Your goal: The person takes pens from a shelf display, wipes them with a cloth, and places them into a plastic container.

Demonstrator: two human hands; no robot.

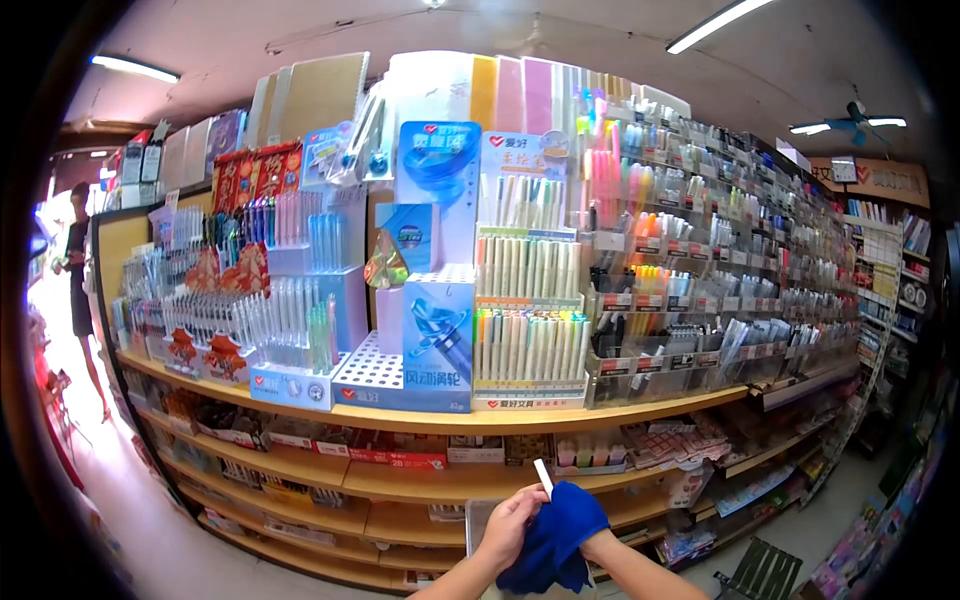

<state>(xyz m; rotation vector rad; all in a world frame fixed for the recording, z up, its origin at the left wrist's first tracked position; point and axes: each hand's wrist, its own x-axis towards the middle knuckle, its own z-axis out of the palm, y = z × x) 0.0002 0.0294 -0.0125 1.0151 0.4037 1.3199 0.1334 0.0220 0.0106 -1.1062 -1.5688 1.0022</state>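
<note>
Low in the middle of the view, my left hand (512, 520) is closed round a slim white stick-like item (543, 477), which points up and slightly left. A dark blue cloth (555, 535) bunches against it and hangs down between my hands. My right hand (598, 545) is at the cloth's right side, its fingers hidden behind or in the fabric. Behind the hands is part of a clear container (478, 522). Both hands are in front of the lower wooden shelves.
A wooden shelf (500, 422) carries blue pen display boxes (438, 345), a rack of markers (530, 345) and tiers of pens (665, 290). Boxed goods fill lower shelves. A person (78, 260) stands at the far left. A dark slatted stool (762, 570) is at lower right.
</note>
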